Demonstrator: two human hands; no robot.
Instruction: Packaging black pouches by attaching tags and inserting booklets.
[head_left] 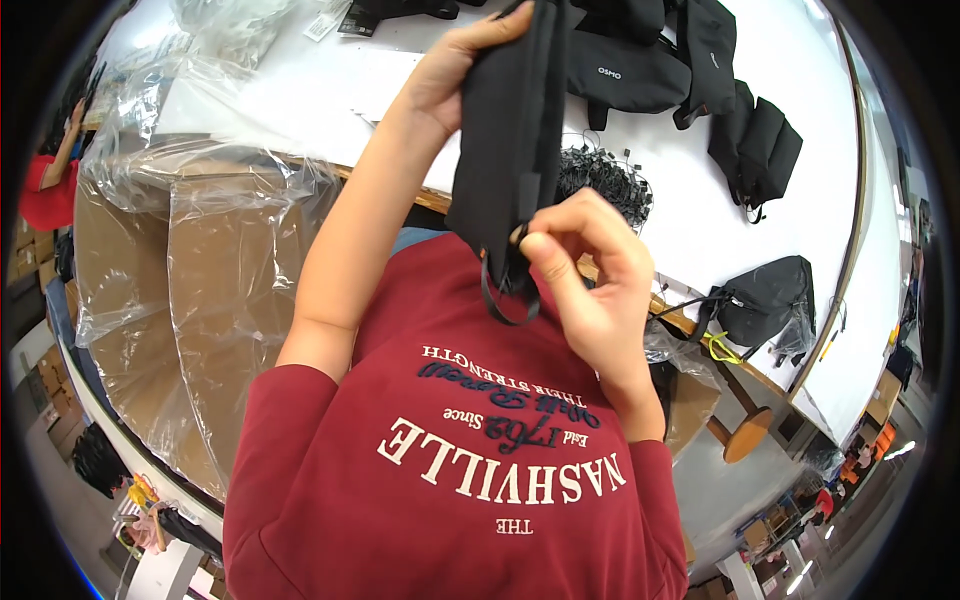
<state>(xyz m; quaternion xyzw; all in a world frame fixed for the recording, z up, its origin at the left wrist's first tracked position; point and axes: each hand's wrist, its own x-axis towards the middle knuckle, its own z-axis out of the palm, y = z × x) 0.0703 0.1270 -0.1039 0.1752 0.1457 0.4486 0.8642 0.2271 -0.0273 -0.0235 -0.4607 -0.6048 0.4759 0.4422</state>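
1. A black fabric pouch (497, 140) is held by both hands, so no gap is left between it and either of them; it lies between the two, with its long axis running from near to far.
2. The far part is gripped from the left by the left hand (448, 78); the thumb is laid over the top, and the other fingers are mostly hidden behind the fabric. The pouch's far tip is cut off by the view's upper edge.
3. The near end is met from the right by the right hand (603, 268), which is the closer one to the maroon shirt (310, 480). Thumb and forefinger are pressed together at the pouch's edge; whether fabric or a small fitting is pinched cannot be told.
4. Just beside that pinch, on its near side, a black strap loop (509, 321) is left hanging free.
5. The pouch is held over the near edge of the white tabletop (690, 235). To its right a tangle of small black cords (622, 190) is seen, and farther off a black bag (640, 92) is laid.
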